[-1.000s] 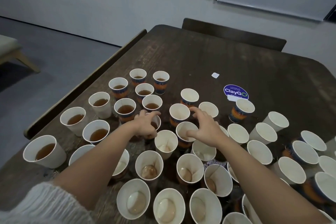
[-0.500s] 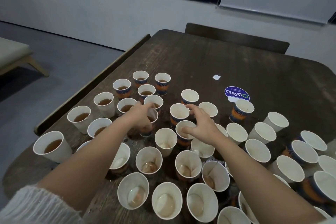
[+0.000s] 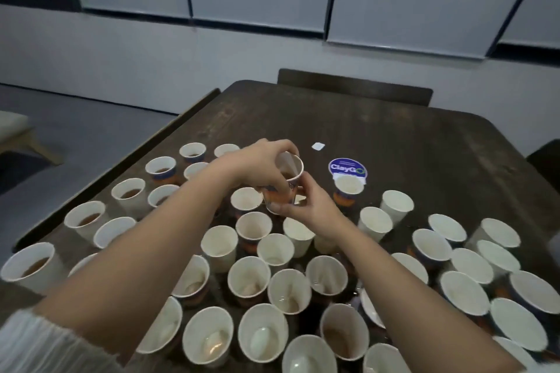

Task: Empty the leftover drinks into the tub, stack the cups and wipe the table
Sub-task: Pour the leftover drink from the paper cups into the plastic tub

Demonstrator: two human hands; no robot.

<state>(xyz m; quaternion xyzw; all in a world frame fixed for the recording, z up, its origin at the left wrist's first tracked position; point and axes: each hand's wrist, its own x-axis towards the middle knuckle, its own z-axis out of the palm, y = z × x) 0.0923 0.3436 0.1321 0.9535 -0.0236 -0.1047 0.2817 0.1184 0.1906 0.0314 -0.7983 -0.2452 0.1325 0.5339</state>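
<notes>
Since the earlier frame a printed cup (image 3: pixel 283 183) has been lifted, gripped by the left hand (image 3: pixel 257 165), its base pinched by the right hand (image 3: pixel 306 206). It should be kept level; no tub is seen.

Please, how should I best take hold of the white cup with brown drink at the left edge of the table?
Grip the white cup by its side wall, about mid-height, coming from the left edge of the table, where no other cup crowds it. It stands upright with drink inside, so keep it level and do not squeeze the thin rim.
</notes>
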